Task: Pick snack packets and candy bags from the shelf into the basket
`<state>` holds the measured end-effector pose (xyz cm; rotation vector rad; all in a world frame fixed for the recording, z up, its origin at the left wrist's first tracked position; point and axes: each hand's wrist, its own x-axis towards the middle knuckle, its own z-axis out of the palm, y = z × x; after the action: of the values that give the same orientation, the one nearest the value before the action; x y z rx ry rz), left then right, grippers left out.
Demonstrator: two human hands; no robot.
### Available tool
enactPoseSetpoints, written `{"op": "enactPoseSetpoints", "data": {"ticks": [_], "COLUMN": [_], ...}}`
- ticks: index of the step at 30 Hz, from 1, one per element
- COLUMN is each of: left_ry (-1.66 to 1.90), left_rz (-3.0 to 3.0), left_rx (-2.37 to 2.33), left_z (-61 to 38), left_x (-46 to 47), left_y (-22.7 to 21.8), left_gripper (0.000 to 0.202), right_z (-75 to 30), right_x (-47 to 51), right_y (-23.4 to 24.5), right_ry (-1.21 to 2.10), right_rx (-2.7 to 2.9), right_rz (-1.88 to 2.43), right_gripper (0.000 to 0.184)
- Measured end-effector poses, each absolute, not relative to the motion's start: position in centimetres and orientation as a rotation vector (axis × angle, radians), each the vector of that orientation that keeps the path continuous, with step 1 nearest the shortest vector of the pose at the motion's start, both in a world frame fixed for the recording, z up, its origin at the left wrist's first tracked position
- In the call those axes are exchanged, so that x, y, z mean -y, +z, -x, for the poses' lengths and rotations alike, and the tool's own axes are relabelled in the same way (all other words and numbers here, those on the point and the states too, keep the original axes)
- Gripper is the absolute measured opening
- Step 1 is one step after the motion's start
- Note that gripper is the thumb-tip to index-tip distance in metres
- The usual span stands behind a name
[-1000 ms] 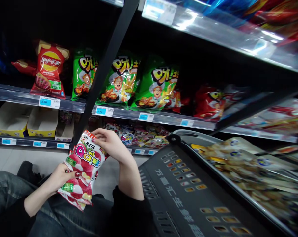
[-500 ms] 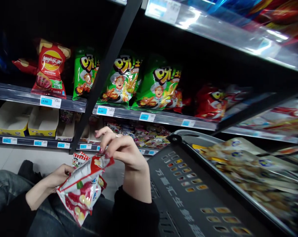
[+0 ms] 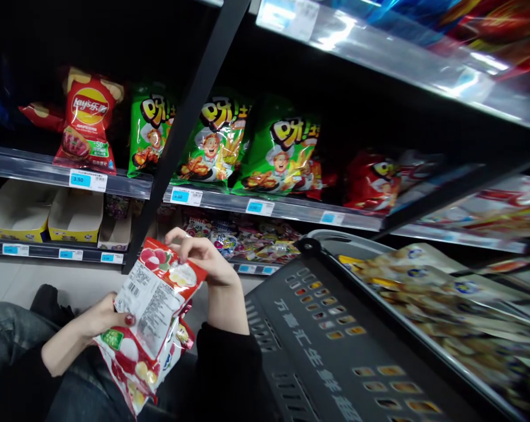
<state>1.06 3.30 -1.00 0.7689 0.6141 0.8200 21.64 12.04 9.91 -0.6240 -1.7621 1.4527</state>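
Note:
My left hand (image 3: pixel 104 316) grips the lower edge of a stack of red-and-white candy packets (image 3: pixel 153 316), thumb on top. The top packet shows its printed back, and another packet's fruit-patterned front shows beneath it. My right hand (image 3: pixel 201 258) pinches the top packet's upper right corner. Both hands are low in the view, over my knees in jeans (image 3: pixel 10 346). A dark plastic shopping basket (image 3: pixel 317 334) hangs to the right of my right arm, with several pale snack bags (image 3: pixel 427 293) inside.
Shop shelves (image 3: pixel 291 210) stand in front. A red crisp bag (image 3: pixel 86 123) and green snack bags (image 3: pixel 247 146) sit on the middle shelf. Small sweets (image 3: pixel 256 241) and open cardboard trays (image 3: pixel 45 214) fill the lower shelf. A black upright post (image 3: pixel 181 135) crosses the shelves.
The top packet has been flipped over by my right hand, from its pink front to its printed back. It now lies on the stack held in my left hand.

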Motion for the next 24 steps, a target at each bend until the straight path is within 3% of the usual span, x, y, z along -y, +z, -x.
{"op": "enactPoseSetpoints", "data": {"ticks": [8,12,24], "left_ry": [0.915,0.928,0.965], "left_rz": [-0.922,-0.948,-0.907], "left_rx": [-0.925,-0.944,-1.020], "left_z": [-1.9,-2.0,-2.0], "left_x": [-3.6,-3.6,-3.4], "left_y": [-0.3,-0.6,0.3], "left_gripper": [0.039,0.042,0.037], "right_z": [-21.2,-20.5,-19.3], "right_x": [-11.4,-11.8,-14.6], "right_y": [11.6,11.2,7.2], "right_ry": [1.345,1.066,0.949], "right_rx": [1.840,1.969,1.965], "right_rz": [1.015,1.253,1.301], "right_gripper": [0.035,0.014,0.011]}}
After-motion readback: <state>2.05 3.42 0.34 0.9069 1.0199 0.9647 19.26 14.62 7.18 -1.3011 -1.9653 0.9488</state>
